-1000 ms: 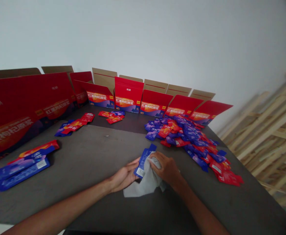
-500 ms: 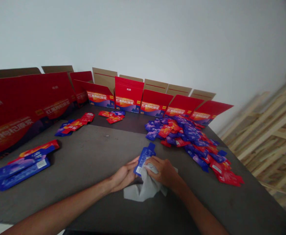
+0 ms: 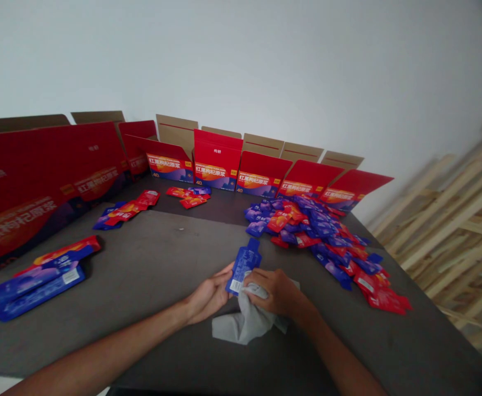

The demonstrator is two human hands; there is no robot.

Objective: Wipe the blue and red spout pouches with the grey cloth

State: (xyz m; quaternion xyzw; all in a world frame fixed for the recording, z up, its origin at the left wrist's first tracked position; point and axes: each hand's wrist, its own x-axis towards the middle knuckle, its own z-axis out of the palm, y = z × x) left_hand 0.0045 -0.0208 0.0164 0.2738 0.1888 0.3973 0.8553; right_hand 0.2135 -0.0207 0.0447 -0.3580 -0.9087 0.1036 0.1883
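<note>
"What's on the counter (image 3: pixel 142 258)?"

"Open red cartons (image 3: pixel 216 159) line its far edge, and a heap of blue and red sachets (image 3: pixel 306 231) lies to the right."

"And the hands?"

"A blue sachet (image 3: pixel 244 267) sits tilted between them, just above the counter, its spout pointing away from the person. The left hand (image 3: pixel 208 297) has its fingers together against the sachet's edge. The right hand (image 3: pixel 273 294) curls over a grey cloth (image 3: pixel 247 322), its grip pressed down against the sachet's lower end."

"Anything hidden?"

"The cloth covers part of that end. I can't tell whether the left thumb pinches behind the sachet, and its small print is unreadable."
</note>
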